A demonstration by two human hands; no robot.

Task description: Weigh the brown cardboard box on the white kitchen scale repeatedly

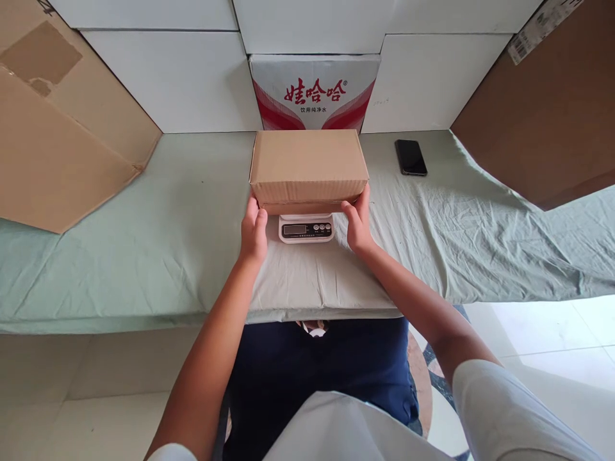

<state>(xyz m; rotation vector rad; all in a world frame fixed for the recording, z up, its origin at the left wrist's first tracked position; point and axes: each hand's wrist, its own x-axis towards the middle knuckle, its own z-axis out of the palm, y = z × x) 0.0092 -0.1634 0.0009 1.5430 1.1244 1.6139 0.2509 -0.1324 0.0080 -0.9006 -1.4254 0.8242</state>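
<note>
You're facing the table (144, 275), draped in wrinkled, pale-green cloth. Straight behind the table, white panels (163, 80) stand upright, thin dark seams running between them! Now look below its front edge: big pale floor tiles (542, 333), shaded beneath the table's left half, catching brighter light beneath its right, where a curved, dark-and-white inlay (438, 385) cuts in.

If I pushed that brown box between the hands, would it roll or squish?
The brown box probably won't roll, since its sides look flat. It's likely fairly stiff, as its top edges look straight. A hard squeeze might still dent it, since it looks like cardboard.
</note>
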